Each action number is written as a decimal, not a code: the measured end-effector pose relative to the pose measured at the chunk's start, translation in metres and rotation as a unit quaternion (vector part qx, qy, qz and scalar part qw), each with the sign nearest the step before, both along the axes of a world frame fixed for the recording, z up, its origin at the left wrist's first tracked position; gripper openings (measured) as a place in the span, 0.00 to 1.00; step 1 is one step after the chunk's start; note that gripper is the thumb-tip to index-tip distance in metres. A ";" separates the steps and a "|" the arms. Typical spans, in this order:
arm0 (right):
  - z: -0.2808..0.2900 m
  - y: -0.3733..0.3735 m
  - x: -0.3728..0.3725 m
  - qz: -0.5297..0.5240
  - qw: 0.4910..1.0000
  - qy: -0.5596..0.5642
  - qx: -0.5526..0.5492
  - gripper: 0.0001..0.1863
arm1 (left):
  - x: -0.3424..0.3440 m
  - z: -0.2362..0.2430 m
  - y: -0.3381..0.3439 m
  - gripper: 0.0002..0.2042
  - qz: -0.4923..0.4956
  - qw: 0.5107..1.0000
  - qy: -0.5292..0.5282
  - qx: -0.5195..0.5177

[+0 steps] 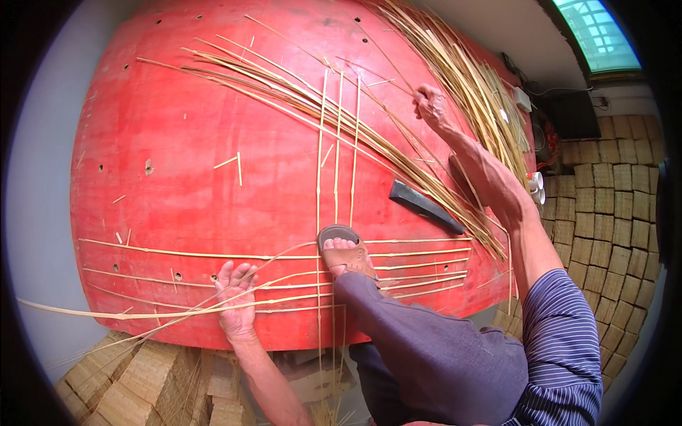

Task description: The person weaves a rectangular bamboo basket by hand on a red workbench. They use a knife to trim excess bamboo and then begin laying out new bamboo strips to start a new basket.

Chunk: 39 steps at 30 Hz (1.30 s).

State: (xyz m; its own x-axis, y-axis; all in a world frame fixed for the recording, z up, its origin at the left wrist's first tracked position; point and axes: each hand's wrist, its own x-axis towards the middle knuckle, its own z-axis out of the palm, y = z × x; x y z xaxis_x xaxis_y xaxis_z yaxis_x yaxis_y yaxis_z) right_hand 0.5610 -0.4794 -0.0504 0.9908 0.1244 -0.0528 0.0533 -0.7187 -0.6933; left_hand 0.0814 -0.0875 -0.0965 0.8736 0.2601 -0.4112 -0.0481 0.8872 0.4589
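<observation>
My left hand (pixel 236 297) is at the near edge of a red board (pixel 185 177), fingers spread and slightly curled, with long thin bamboo strips (pixel 128 312) crossing its palm. My right hand (pixel 431 106) is closed at the far right, and a thin brown strip (pixel 387 62) runs into its fingers. My sandalled foot (pixel 347 254) presses down where three upright strips (pixel 337 142) meet several crosswise strips (pixel 170 253). Whatever lies under the sole is hidden.
A dark curved bar (pixel 426 206) lies right of the foot, beside a slanting bundle of strips (pixel 305 99). A thicker bundle (pixel 465 78) lines the right edge. Stacked straw-coloured blocks (pixel 611 213) stand at right, more blocks (pixel 142 376) below left. White cups (pixel 536 186) sit by the board.
</observation>
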 end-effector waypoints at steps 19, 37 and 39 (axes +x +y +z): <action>0.020 0.271 -0.213 0.597 0.800 -0.062 -0.015 0.06 | -0.010 0.028 0.004 0.20 0.156 0.943 0.097 0.278; -0.090 0.239 -0.143 0.531 0.803 -0.236 -0.133 0.11 | -0.177 -0.049 -0.109 0.17 0.325 0.905 0.273 -0.024; -0.087 0.243 -0.140 0.514 0.809 -0.257 -0.127 0.10 | -0.190 -0.046 -0.109 0.18 0.341 0.894 0.289 -0.019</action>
State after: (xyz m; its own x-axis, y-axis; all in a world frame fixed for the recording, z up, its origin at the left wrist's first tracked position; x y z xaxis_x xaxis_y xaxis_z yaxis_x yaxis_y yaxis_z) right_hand 0.4212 -0.2365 -0.1372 0.2705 0.9456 0.1808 0.9469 -0.2274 -0.2271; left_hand -0.1082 -0.1963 -0.1428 0.1552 0.6273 -0.7631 -0.3492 0.7575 0.5516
